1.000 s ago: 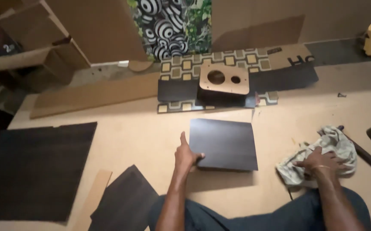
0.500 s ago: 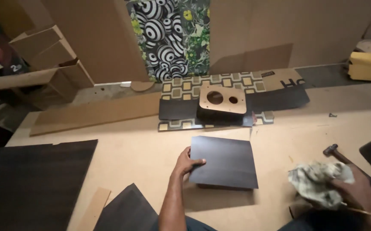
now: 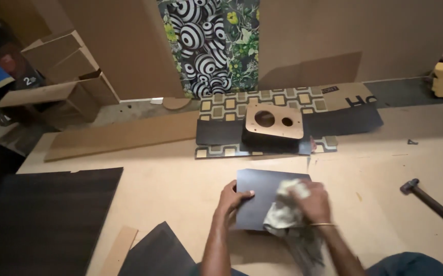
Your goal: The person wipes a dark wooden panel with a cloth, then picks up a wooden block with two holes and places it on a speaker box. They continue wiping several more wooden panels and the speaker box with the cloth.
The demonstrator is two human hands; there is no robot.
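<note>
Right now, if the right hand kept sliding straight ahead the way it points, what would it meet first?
Probably the black sheets under the wooden panel with two holes. The right hand, pressing a cloth onto the dark square panel, points up-left toward them; depth is unclear.

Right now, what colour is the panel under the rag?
Dark brown, near black, with a faint grain: the panel, head view, beneath the pale rag.

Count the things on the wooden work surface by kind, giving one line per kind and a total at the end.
Dark sheets: 5, among them the dark square panel steadied by the left hand
Cloth under the right hand: 1
Wooden plate with two holes: 1
Hammer: 1
Total: 8
</note>
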